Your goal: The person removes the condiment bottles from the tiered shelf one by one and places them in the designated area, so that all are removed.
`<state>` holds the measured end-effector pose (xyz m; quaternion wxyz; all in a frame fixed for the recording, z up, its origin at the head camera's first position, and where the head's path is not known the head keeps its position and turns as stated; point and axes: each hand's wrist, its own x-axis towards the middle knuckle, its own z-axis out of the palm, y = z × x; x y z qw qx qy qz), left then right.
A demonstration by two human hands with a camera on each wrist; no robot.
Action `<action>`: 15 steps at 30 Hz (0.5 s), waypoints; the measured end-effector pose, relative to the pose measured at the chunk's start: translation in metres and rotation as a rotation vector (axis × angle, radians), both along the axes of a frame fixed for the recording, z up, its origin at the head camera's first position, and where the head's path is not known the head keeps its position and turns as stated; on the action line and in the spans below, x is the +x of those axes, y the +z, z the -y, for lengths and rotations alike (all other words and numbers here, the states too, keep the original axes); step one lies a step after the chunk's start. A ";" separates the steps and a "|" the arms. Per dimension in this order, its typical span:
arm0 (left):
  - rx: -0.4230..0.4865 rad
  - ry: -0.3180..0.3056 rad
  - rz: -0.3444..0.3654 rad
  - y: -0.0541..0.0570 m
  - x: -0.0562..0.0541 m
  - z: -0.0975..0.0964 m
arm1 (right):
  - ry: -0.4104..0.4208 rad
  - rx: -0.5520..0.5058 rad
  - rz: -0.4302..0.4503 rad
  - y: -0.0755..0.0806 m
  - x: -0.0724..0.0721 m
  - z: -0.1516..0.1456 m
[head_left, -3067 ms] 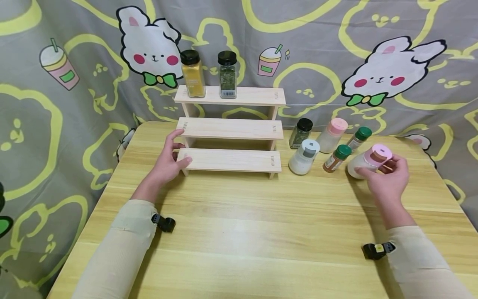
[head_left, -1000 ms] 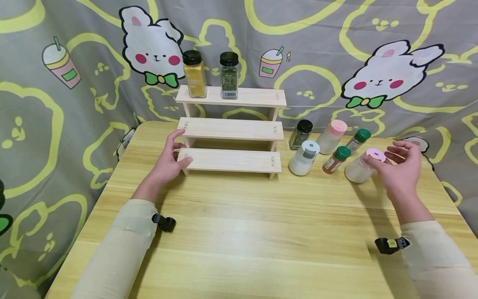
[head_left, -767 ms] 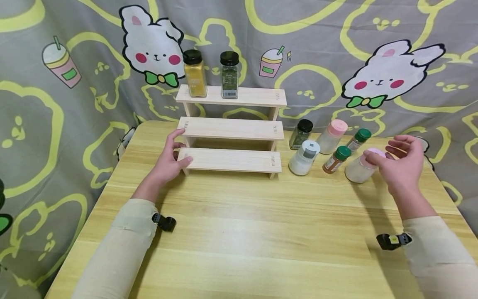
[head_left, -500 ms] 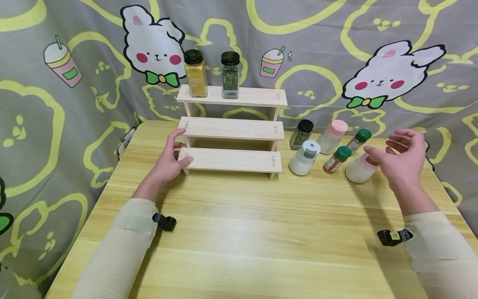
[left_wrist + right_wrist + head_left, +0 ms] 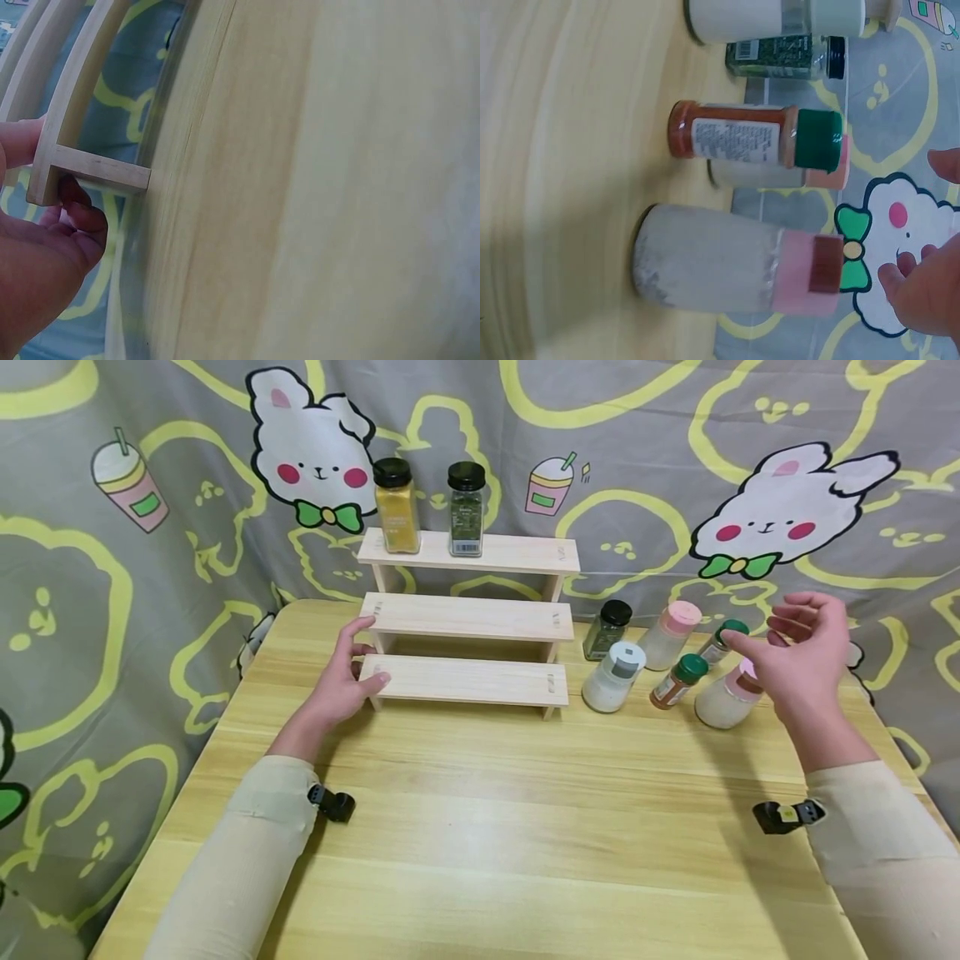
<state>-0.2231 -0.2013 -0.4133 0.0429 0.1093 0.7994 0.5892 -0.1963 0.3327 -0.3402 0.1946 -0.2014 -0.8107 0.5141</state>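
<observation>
At its left end, my left hand (image 5: 341, 681) grips a pale wooden three-step rack (image 5: 465, 681); the thumb lies on the lowest board and fingers curl beneath, as the left wrist view shows. My right hand (image 5: 810, 647) hovers with parted fingers, holding nothing. Below it stands a pink-topped jar (image 5: 712, 259) of whitish contents, apart from the hand in the right wrist view. A small green-capped shaker (image 5: 712, 647) sits behind, partly overlapped by the thumb. In front of that is another green-capped shaker (image 5: 735, 135) with reddish-brown contents.
On the top step stand a yellow spice jar (image 5: 397, 518) and a green herb jar (image 5: 466, 518), both black-capped. Right of the rack are another black-capped herb jar (image 5: 606, 635), a grey-and-white-topped jar (image 5: 611, 681) and a second pink-topped jar (image 5: 667, 639). A patterned curtain (image 5: 637, 410) backs the table.
The right hand has let go of the front pink-topped jar, leaving it standing on the table, then risen and moved toward the back. The left hand has kept its hold on the rack.
</observation>
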 end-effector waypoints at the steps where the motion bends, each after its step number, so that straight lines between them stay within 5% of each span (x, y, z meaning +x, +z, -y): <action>1: -0.001 -0.001 -0.001 0.001 0.000 0.000 | 0.000 0.000 -0.002 0.001 -0.002 0.002; 9: 0.002 -0.005 -0.002 0.000 0.000 0.000 | 0.037 -0.012 -0.024 0.012 -0.012 0.015; 15: 0.001 0.008 0.002 -0.019 -0.012 0.006 | 0.066 -0.019 -0.054 0.021 -0.019 0.028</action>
